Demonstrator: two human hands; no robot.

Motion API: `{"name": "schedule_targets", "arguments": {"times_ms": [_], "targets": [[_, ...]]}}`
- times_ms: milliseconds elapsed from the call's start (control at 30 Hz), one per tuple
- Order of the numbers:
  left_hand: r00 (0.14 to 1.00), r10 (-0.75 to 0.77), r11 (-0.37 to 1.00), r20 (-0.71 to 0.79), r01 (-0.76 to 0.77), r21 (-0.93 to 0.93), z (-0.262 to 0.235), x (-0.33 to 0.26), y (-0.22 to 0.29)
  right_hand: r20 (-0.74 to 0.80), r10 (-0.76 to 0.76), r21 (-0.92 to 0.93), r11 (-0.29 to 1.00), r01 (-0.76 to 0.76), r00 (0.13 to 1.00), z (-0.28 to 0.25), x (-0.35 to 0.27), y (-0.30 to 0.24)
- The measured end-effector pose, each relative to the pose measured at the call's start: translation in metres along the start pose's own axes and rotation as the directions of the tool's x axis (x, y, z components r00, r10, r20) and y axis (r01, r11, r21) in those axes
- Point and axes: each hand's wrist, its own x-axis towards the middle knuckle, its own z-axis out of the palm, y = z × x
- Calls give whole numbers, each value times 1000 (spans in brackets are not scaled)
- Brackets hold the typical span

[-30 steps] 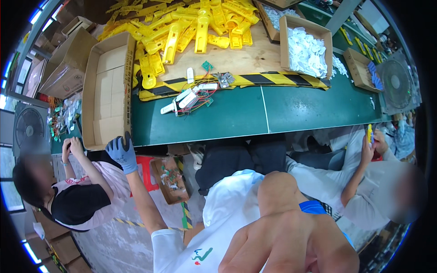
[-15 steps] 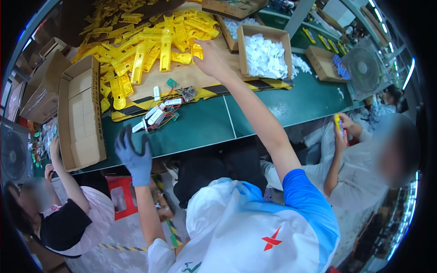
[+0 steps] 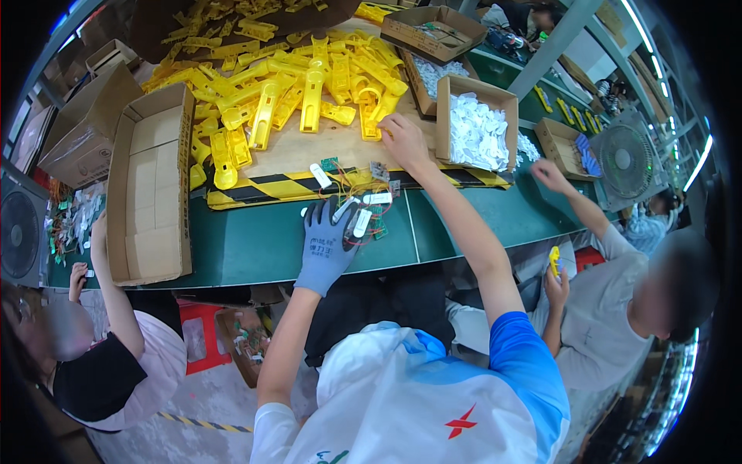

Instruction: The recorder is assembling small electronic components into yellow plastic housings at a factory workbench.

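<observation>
Gloved left grip (image 3: 328,241) has reached wired white plastic modules (image 3: 362,223); beyond them, bare right grip (image 3: 405,142) meets yellow plastic shell (image 3: 369,116); holds unclear.

Several lines of dark printed characters cross the back of the blue-grey fabric glove with dark fingers (image 3: 325,259) on the person's left hand (image 3: 329,238). A red emblem of crossed strokes (image 3: 461,420) marks the white-and-blue fabric shirt (image 3: 402,387). A row of dark characters, too small to read, runs down the right side of the long, shallow, brown cardboard tray (image 3: 185,170). Black-and-yellow diagonally striped tape (image 3: 267,190) edges the pale wooden board (image 3: 286,161).
</observation>
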Motion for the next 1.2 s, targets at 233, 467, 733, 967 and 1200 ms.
{"name": "schedule_targets", "arguments": {"times_ms": [233,467,733,967,1200], "targets": [[988,57,983,-146,-82,-166,-20,5,9,-175,228,-57,969,-241,958,-12,2,-22],[951,266,938,157,-218,-270,-50,43,36,55,723,179,671,-719,688,-3,46,-4],[925,90,956,370,24,-292,-73,86,25,-95,660,542,662,-518,745,-47,21,-43],[944,-255,-4,210,216,-976,-7,54,7,-133,42,519,854,34,990,-101,-56,-149],[661,-743,-148,100,-17,-989,-13,15,33,68,324,888,-451,91,943,-211,-81,-238]]}}
